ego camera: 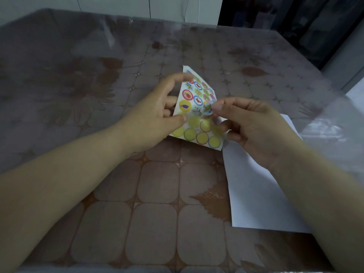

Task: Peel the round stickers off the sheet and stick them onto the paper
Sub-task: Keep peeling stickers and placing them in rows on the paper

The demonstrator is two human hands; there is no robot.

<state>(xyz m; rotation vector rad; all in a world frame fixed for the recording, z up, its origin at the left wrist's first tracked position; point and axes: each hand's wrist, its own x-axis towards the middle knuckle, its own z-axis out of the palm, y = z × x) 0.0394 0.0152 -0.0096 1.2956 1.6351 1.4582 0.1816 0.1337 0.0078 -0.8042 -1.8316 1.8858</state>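
Blue-rimmed, a round sticker is pinched between the thumb and forefinger of the right hand, in front of the sticker sheet. The left hand grips the sheet's left edge, thumb in front, holding it curved above the table; white paper lies flat under the right wrist.

worktop: clear plastic film over a brown tile-print cover, glossy, wrinkled, with glare patches toward the far edge. sticker sheet: thin coated paper, slight sheen, flexes into a curve; peeled spots show smooth yellowish backing. round sticker: thin, shiny face. paper: plain white, matt, smooth.
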